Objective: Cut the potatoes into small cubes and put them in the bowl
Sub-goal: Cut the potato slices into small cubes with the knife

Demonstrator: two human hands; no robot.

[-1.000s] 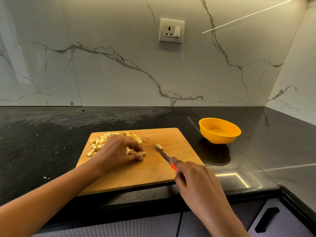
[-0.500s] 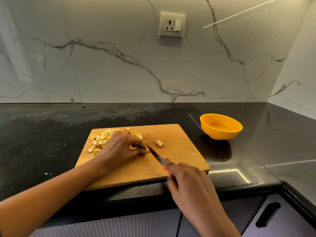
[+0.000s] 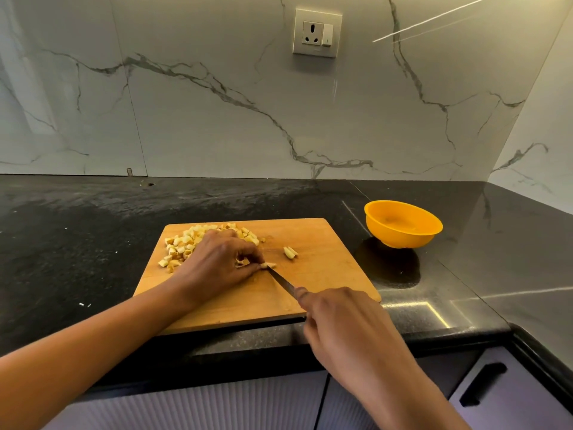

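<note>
A wooden cutting board (image 3: 325, 274) lies on the black counter. A pile of small potato cubes (image 3: 186, 243) sits at its far left corner. My left hand (image 3: 217, 268) pinches a thin potato strip (image 3: 268, 265) at mid-board, partly hiding the pile. My right hand (image 3: 344, 321) grips a knife (image 3: 280, 282) whose blade tip touches that strip; the handle is hidden in my fist. A loose potato piece (image 3: 290, 252) lies to the right of the strip. The orange bowl (image 3: 403, 240) stands empty on the counter, right of the board.
The black counter (image 3: 77, 243) runs left and back to a marble wall with a socket (image 3: 317, 32). It turns a corner on the right. Cabinet fronts with a dark handle (image 3: 482, 383) lie below the front edge.
The knife moved left from the loose piece to the strip under my left fingers. My left hand stayed on the board, and the loose piece stayed where the blade left it.
</note>
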